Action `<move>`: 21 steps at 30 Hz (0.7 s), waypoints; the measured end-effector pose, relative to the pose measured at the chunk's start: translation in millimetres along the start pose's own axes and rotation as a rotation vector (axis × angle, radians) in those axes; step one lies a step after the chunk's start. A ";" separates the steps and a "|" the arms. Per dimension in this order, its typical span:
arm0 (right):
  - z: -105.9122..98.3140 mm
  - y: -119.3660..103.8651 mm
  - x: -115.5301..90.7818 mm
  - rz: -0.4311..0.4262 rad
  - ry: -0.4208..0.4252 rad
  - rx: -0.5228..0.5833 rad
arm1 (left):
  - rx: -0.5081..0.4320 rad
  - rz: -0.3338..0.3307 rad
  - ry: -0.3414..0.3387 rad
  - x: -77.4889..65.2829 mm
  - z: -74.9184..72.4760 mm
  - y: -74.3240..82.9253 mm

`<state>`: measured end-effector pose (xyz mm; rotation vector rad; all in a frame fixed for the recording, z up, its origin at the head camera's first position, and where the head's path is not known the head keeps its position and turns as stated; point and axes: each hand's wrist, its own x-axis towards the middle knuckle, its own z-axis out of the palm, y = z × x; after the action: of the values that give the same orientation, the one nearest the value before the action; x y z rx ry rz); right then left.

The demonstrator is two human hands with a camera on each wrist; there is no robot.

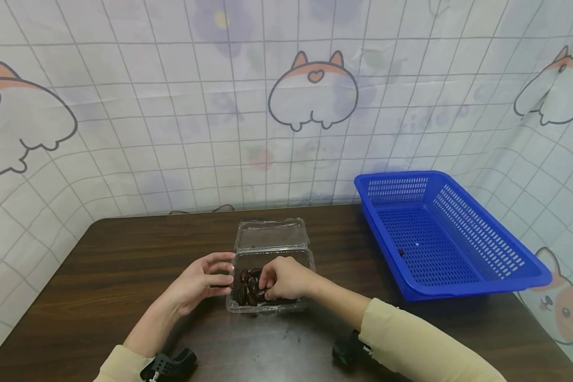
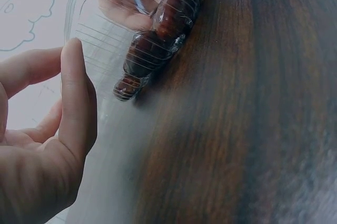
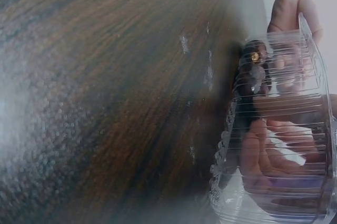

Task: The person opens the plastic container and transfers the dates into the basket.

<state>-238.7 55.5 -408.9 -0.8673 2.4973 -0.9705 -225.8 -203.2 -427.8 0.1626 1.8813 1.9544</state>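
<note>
A clear plastic clamshell box (image 1: 310,260) sits on the table with its lid (image 1: 272,233) folded back. Glossy dark brown dates (image 1: 248,289) lie in its left and front part; they also show as dates (image 2: 145,55) through the ribbed wall in the left wrist view. My left hand (image 1: 198,284) has its fingers extended, with fingertips at the box's left side. My right hand (image 1: 288,281) reaches inside over the right side, curled fingers down among the dates. Whether it pinches one is hidden. Behind the clear wall, the right wrist view shows the right hand (image 3: 258,155) only partly.
A blue perforated plastic basket (image 1: 458,289) stands right of the box, with a small dark bit (image 1: 400,252) on its floor. Behind the dark wood table (image 1: 124,254) hangs a grid-patterned cloth (image 1: 196,132). Black wrist devices (image 1: 169,366) sit at both wrists.
</note>
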 end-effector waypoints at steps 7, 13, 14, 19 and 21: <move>0.4 -0.8 0.0 0.010 -0.024 0.036 | 0.001 0.004 -0.008 0.0 -0.6 -0.3; -1.9 -2.2 -0.2 0.014 -0.020 0.099 | 0.002 0.007 -0.012 0.1 -0.9 -0.7; -3.2 -3.2 -0.8 0.013 -0.020 0.122 | 0.000 0.007 -0.012 0.1 -1.0 -0.7; -12.4 -7.9 -4.2 0.010 -0.031 0.230 | -0.005 0.010 -0.015 0.3 -1.7 -1.2; -16.6 -8.8 -5.6 0.014 -0.036 0.260 | -0.005 0.011 -0.015 0.3 -2.0 -1.4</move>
<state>-238.9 62.2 -390.5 -0.7756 2.2772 -1.2288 -226.5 -204.9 -429.4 0.1865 1.8695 1.9596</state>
